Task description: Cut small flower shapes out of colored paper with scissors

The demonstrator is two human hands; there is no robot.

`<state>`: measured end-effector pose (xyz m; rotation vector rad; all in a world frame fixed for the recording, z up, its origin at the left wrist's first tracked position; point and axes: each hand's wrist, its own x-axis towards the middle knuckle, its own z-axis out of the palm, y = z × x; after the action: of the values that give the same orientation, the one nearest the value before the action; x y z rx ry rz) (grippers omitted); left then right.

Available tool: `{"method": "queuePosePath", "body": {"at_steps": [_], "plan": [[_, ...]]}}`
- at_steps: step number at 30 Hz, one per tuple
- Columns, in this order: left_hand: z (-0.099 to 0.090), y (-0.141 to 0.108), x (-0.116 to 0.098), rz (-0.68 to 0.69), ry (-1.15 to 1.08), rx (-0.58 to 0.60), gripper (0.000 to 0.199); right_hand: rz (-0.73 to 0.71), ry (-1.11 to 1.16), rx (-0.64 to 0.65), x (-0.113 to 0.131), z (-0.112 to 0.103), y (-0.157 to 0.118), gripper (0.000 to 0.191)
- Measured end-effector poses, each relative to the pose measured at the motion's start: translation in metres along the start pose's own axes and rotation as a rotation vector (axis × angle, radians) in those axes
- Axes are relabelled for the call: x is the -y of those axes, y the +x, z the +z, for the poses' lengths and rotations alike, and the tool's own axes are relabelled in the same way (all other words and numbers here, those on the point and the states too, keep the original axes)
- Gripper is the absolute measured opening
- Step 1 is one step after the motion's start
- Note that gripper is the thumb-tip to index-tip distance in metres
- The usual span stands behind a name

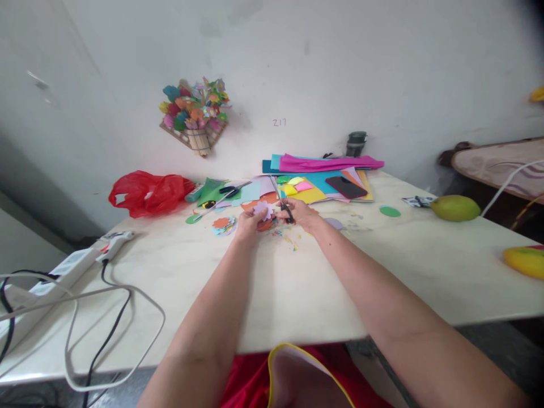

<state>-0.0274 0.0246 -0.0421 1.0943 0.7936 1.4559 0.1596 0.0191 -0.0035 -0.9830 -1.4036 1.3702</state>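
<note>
Near the middle of the table, my left hand (248,223) pinches a purple paper flower (263,211) with a scalloped edge. Just right of it, my right hand (299,213) is closed around black-handled scissors (285,211), their blades pointing up and away. Orange paper pieces lie under and behind the hands, and small coloured scraps (293,243) are scattered in front. Left of my left hand sits a small stack of cut paper flowers (223,224), orange on top of blue. A purple paper disc (334,223) lies right of my right hand.
Behind are coloured sheets (314,194), a dark phone (345,187), a second pair of scissors (232,190) and a red bag (148,192). A power strip (68,271) with cables lies left. A green mango (455,208) and green disc (390,211) lie right.
</note>
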Motion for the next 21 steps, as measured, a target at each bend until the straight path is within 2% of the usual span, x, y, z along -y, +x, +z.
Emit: {"method": "queuePosePath", "body": {"at_steps": [8,21], "plan": [[0.008,-0.005,-0.008,-0.038,-0.015,-0.094,0.031,0.017,-0.053,0.104,-0.004,-0.002,0.001,0.033],[0.013,-0.009,-0.015,-0.030,-0.045,-0.120,0.033,0.035,-0.123,0.240,0.002,-0.004,-0.006,0.031]]}}
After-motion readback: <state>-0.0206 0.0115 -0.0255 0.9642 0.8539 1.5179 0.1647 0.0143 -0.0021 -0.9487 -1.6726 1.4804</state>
